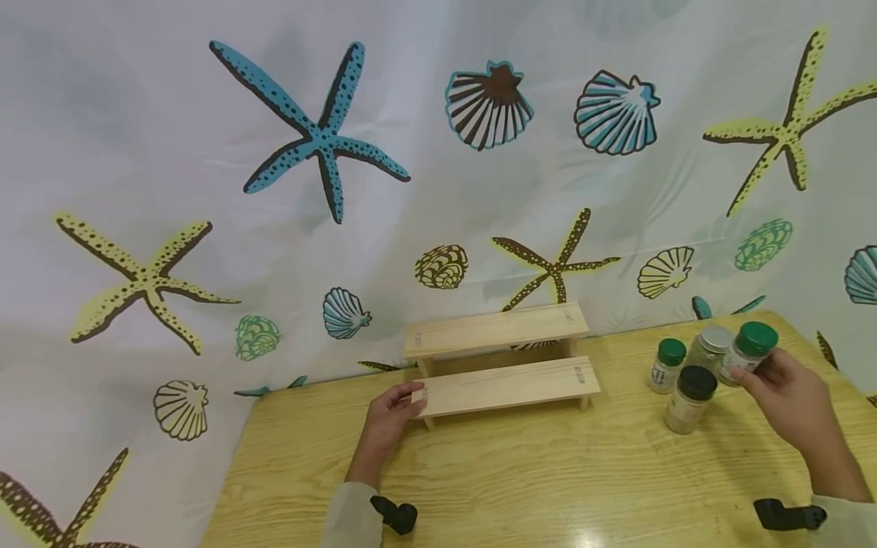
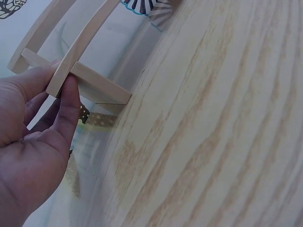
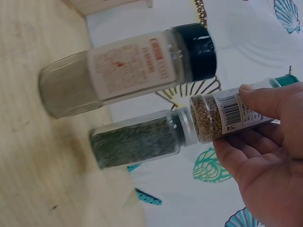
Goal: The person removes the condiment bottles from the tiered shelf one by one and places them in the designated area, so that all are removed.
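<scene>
My left hand [image 1: 390, 415] pinches the left end of the lower step of a two-tier wooden shelf [image 1: 507, 387]; in the left wrist view, thumb and fingers grip the board's end [image 2: 56, 85]. At the right, my right hand [image 1: 788, 392] holds a spice jar with a green lid [image 1: 756, 339]. Brown granules and a barcode label show on this jar [image 3: 222, 113] in the right wrist view, raised off the table. Close by stand a black-lidded jar [image 1: 685, 407], a silver-lidded jar of dark green flakes [image 3: 137, 142], and a smaller green-lidded jar [image 1: 664, 373].
The pale wooden table [image 1: 493, 479] reaches back to a white cloth [image 1: 425, 190] printed with starfish and shells, hanging behind the shelf. The shelf's raised rear step [image 1: 496, 329] stands close to this cloth.
</scene>
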Demonstrator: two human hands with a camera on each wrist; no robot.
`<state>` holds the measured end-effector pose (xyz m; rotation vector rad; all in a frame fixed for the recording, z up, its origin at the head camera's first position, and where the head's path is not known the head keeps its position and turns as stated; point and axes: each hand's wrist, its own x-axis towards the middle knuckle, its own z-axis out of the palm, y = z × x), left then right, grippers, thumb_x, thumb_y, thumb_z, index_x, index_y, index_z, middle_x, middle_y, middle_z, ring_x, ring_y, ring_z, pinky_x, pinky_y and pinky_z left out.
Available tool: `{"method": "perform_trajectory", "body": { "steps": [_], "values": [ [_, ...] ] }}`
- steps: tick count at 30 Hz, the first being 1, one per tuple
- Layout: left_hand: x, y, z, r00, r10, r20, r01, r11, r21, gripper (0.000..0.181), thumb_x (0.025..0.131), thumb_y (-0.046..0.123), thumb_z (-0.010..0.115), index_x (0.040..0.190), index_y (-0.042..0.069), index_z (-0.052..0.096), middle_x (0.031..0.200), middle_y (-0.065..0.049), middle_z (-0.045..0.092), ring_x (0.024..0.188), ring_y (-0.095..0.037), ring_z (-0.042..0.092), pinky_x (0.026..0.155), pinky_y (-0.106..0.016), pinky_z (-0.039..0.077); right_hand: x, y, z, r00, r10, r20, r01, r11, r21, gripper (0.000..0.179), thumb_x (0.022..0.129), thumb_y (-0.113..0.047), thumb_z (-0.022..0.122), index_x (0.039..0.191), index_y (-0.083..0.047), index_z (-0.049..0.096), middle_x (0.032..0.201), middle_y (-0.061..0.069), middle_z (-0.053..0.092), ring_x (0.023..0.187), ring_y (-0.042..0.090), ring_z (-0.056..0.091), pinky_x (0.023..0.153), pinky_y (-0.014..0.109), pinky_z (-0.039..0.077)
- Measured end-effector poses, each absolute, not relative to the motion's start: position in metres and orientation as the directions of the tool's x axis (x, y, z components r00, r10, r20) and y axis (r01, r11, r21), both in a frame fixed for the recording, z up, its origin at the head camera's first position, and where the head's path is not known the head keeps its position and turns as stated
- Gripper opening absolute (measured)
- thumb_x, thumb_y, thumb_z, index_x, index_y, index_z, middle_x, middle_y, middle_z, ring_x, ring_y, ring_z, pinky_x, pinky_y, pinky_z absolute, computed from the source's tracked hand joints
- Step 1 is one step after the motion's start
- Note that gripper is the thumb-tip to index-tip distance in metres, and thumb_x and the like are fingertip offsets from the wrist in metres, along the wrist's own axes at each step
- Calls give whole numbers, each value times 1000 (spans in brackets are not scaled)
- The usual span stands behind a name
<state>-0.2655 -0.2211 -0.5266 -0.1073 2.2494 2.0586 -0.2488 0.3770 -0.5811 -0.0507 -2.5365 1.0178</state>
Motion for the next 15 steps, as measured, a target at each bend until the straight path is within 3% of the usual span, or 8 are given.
{"method": "perform_trajectory", "body": {
  "steps": [2,3,5,11,13,15],
  "values": [
    [-266,-222,-527,-994,12,-112,-110,98,989,38,87,2,65,124,-2,59,127,-21,57,92,-7,62,75,-21,53,-242,375,-581,-928,171,332,-110,725,-680,61,94,-44,54,148,-29,32,138,27,48,124,25,53,77,36,54],
    [-268,-222,-531,-994,9,-106,-105,101,989,38,87,3,66,124,-1,59,127,-20,57,92,-7,62,75,-21,53,-237,372,-578,-932,174,318,-95,729,-678,63,94,-46,53,149,-25,31,136,27,49,123,26,54,77,37,54],
    [-269,-223,-531,-994,11,-106,-104,102,989,37,87,3,66,123,-1,60,127,-19,57,92,-7,62,75,-21,53,-229,366,-573,-947,168,274,-70,724,-687,66,95,-45,51,149,-14,31,136,30,48,117,45,52,76,41,53],
    [-267,-221,-528,-993,-5,-115,-115,97,989,37,87,2,66,123,-2,60,126,-20,57,91,-7,61,74,-20,52,-201,337,-542,-978,159,136,9,685,-729,65,96,-35,54,142,7,34,132,39,44,117,46,51,76,38,56],
    [-266,-220,-527,-993,-4,-116,-116,95,989,38,87,2,65,124,-2,59,127,-21,57,91,-6,61,74,-20,52,-193,329,-532,-984,144,106,19,674,-739,63,96,-31,55,140,10,35,130,41,43,113,34,60,75,33,56],
    [-265,-221,-527,-993,-4,-119,-118,90,989,39,87,2,65,125,-3,58,128,-21,56,91,-6,61,75,-20,52,-187,324,-527,-989,127,79,26,662,-749,63,96,-29,56,139,12,35,130,42,43,105,12,64,71,23,55]
  ]
}}
